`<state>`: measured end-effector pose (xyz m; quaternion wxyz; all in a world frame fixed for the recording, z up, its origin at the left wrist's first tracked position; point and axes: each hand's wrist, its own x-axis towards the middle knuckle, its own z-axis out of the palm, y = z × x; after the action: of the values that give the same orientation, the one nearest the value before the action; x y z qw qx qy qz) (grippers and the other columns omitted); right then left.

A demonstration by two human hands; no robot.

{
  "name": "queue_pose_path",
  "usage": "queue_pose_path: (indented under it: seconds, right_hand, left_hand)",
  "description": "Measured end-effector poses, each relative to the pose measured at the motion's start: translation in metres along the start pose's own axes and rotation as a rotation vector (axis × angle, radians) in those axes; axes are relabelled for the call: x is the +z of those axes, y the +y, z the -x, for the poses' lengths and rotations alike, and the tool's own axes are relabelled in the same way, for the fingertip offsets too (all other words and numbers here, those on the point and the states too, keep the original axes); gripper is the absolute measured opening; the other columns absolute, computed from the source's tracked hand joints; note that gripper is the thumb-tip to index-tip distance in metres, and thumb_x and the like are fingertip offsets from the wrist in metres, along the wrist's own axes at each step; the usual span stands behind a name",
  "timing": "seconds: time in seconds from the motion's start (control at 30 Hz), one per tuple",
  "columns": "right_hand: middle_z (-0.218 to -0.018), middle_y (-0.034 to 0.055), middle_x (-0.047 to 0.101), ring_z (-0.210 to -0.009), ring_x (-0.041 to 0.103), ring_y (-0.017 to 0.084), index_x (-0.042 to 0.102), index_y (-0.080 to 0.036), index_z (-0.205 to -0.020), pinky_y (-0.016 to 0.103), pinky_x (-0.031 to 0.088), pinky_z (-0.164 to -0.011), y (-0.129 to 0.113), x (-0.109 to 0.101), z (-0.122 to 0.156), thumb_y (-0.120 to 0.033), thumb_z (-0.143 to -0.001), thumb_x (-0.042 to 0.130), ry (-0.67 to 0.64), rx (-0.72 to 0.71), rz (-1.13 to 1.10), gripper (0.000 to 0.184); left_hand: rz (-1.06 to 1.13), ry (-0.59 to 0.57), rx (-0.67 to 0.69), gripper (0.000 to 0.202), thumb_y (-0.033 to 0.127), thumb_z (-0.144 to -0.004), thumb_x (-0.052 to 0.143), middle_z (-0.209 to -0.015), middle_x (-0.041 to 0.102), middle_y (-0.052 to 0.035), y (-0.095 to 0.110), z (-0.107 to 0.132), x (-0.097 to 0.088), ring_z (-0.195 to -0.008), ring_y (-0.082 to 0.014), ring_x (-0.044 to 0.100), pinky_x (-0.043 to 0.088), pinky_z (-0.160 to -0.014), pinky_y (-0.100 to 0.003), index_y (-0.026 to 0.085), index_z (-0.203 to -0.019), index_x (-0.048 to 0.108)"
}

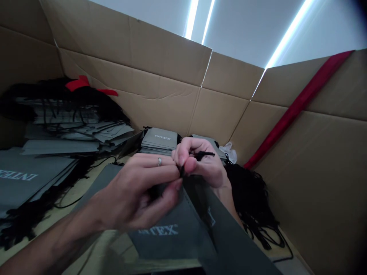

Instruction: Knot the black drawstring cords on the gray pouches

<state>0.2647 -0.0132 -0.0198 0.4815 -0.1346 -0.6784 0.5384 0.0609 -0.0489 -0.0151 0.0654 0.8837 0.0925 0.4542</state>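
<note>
My left hand (146, 183), with a ring on one finger, pinches the top corner of a grey drawstring pouch (232, 233). Opposite it, my right hand (205, 162) has thumb and finger closed on a black cord (182, 172) at that same corner. A dark cord end (206, 154) pokes out between the right hand's fingers. The held pouch hangs down to the lower right, its lettering partly in view. Below my hands lies another grey pouch (160, 246) printed INTEX. The fingertips hide exactly how the cord meets the fabric.
Stacked pouches (159, 139) stand against the cardboard wall (160, 86). At left are a messy pile (77, 130) with a red strip (77, 84) and more pouches (25, 177). Loose black cords (252, 198) lie at right, below a dark red band (298, 109).
</note>
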Motion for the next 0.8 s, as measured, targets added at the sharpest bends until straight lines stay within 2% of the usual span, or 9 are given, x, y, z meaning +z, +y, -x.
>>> queue_pose_path:
  seconds: [0.1,0.17,0.23,0.33,0.4,0.5,0.63,0.73,0.8]
  right_hand:
    - [-0.084,0.0011,0.071,-0.072,0.062,0.013,0.079,-0.021,-0.102,0.025,0.049,-0.065,-0.010,-0.004,0.005,-0.045,-0.076,0.104,0.083,-0.067,0.156,0.044]
    - [-0.098,0.0033,0.076,-0.085,0.070,0.015,0.079,-0.024,-0.119,0.025,0.056,-0.075,-0.019,-0.005,0.010,-0.039,-0.082,0.102,0.131,-0.073,0.246,0.046]
    - [-0.099,0.0037,0.078,-0.087,0.072,0.016,0.080,-0.022,-0.115,0.025,0.058,-0.076,-0.027,-0.003,0.014,-0.038,-0.083,0.102,0.218,-0.096,0.349,0.041]
    - [-0.088,0.0023,0.077,-0.075,0.068,0.015,0.081,-0.020,-0.097,0.024,0.054,-0.064,-0.032,0.003,0.015,-0.040,-0.080,0.103,0.341,-0.138,0.539,0.034]
    - [-0.083,0.0011,0.076,-0.068,0.063,0.013,0.082,-0.020,-0.094,0.024,0.050,-0.058,-0.031,0.007,0.015,-0.040,-0.083,0.101,0.372,-0.153,0.617,0.030]
    - [-0.084,0.0001,0.077,-0.068,0.064,0.012,0.082,-0.021,-0.095,0.023,0.051,-0.060,-0.028,0.012,0.014,-0.035,-0.087,0.098,0.378,-0.170,0.639,0.023]
    - [-0.089,-0.0006,0.080,-0.076,0.071,0.012,0.084,-0.022,-0.097,0.022,0.055,-0.068,-0.026,0.011,0.015,-0.028,-0.090,0.096,0.352,-0.196,0.608,0.016]
    - [-0.091,-0.0001,0.079,-0.075,0.068,0.012,0.084,-0.022,-0.099,0.022,0.053,-0.066,-0.028,0.009,0.017,-0.028,-0.094,0.093,0.347,-0.210,0.619,0.012]
    - [-0.090,-0.0004,0.076,-0.073,0.064,0.012,0.084,-0.023,-0.105,0.023,0.048,-0.062,-0.030,0.008,0.019,-0.028,-0.091,0.096,0.328,-0.195,0.605,0.020]
  left_hand:
    - [-0.163,0.016,-0.063,0.026,0.012,-0.108,0.054,-0.071,0.053,0.0025,-0.006,-0.001,-0.003,-0.062,-0.0124,0.046,0.038,-0.060,-0.029,0.021,-0.083,0.055]
    - [-0.271,0.026,-0.085,0.025,0.012,-0.109,0.054,-0.072,0.052,0.0034,-0.011,0.000,-0.005,-0.061,-0.0117,0.047,0.036,-0.060,-0.029,0.020,-0.085,0.056]
    - [-0.365,0.020,-0.084,0.023,0.015,-0.110,0.053,-0.072,0.053,0.0037,-0.015,0.002,-0.005,-0.060,-0.0120,0.048,0.034,-0.059,-0.031,0.020,-0.088,0.058]
    - [-0.431,-0.008,-0.086,0.023,0.017,-0.111,0.050,-0.072,0.054,0.0030,-0.019,0.005,-0.003,-0.058,-0.0132,0.050,0.031,-0.058,-0.036,0.020,-0.089,0.058]
    - [-0.433,-0.012,-0.089,0.024,0.017,-0.111,0.048,-0.071,0.056,0.0022,-0.020,0.006,-0.003,-0.056,-0.0143,0.051,0.030,-0.058,-0.037,0.021,-0.090,0.058]
    - [-0.418,0.013,-0.088,0.020,0.020,-0.113,0.050,-0.074,0.064,0.0004,-0.021,0.006,-0.003,-0.058,-0.0160,0.056,0.032,-0.058,-0.037,0.020,-0.097,0.063]
    - [-0.339,0.094,-0.067,0.011,0.022,-0.113,0.060,-0.085,0.075,0.0004,-0.024,0.005,-0.004,-0.063,-0.0132,0.063,0.042,-0.063,-0.030,0.017,-0.114,0.069]
    - [-0.289,0.138,-0.048,0.009,0.019,-0.112,0.062,-0.092,0.080,0.0002,-0.026,0.004,-0.003,-0.075,-0.0120,0.071,0.048,-0.070,-0.024,0.016,-0.114,0.071]
    - [-0.266,0.128,-0.070,0.012,0.019,-0.112,0.061,-0.091,0.079,0.0001,-0.025,0.004,-0.004,-0.075,-0.0118,0.071,0.048,-0.070,-0.024,0.017,-0.108,0.072]
